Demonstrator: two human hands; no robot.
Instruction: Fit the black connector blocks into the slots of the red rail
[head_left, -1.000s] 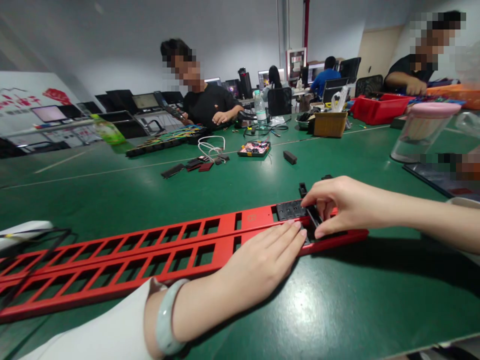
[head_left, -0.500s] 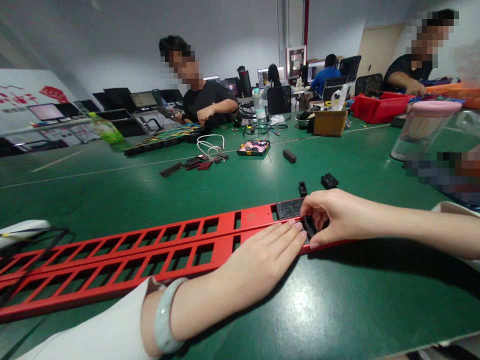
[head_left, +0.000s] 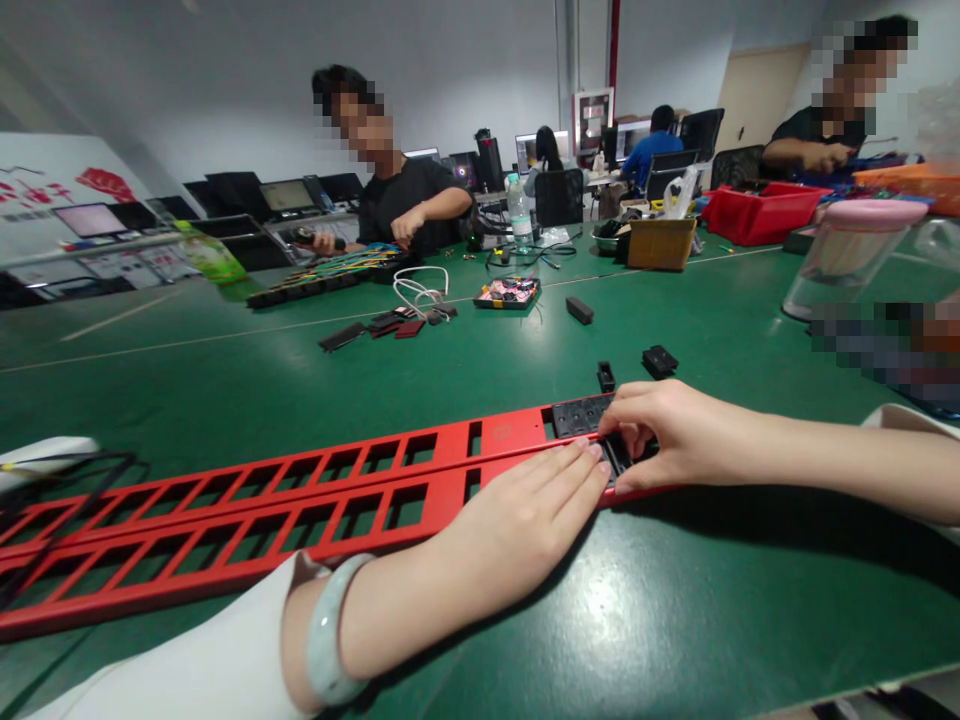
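Note:
A long red frame [head_left: 442,450] with two rows of rectangular slots lies across the green table. Flat on its near rail rests my left hand [head_left: 529,500], fingers stretched out and covering part of the slots. My right hand [head_left: 660,435] grips a small black plastic block [head_left: 619,455] between thumb and fingers, at the near row by the left fingertips. Whether the block is fully seated cannot be seen. Black inserts [head_left: 577,417] fill the far row's right end. Two loose black blocks, one small [head_left: 606,376] and one larger [head_left: 659,361], lie just beyond the frame.
Farther back lie another black block [head_left: 579,310], a small tray of parts [head_left: 507,293] and a white cable [head_left: 420,290]. A pink-lidded jar [head_left: 847,260] and a red bin [head_left: 761,215] stand right. A person in black [head_left: 412,195] works across the table.
The black block under my right hand now sits flatter in the near row. My left hand has hardly moved. Across the table, the person's hand with a dark tool has come up.

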